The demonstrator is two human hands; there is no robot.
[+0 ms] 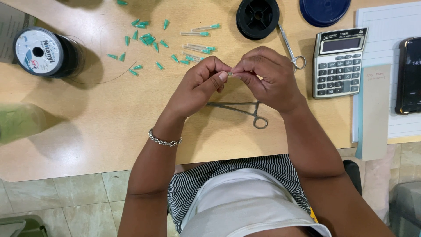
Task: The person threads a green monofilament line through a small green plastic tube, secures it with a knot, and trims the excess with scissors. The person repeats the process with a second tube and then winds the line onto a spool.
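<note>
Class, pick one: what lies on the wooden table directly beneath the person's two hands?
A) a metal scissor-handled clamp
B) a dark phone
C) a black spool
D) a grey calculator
A: the metal scissor-handled clamp lies on the wooden table just below the left hand and right hand.

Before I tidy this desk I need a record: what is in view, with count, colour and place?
needle caps: many, green, scattered far left
capped needles: several, clear and green, far centre
line spool: one, black with white label, far left
empty spool: one, black, far centre
lid: one, blue, far right
scissors: one, silver, by calculator
calculator: one, grey, right
phone: one, black, right edge
forceps: one, silver, under hands
bracelet: one, silver, left wrist
left hand, right hand: pinching a tiny clear piece
</note>
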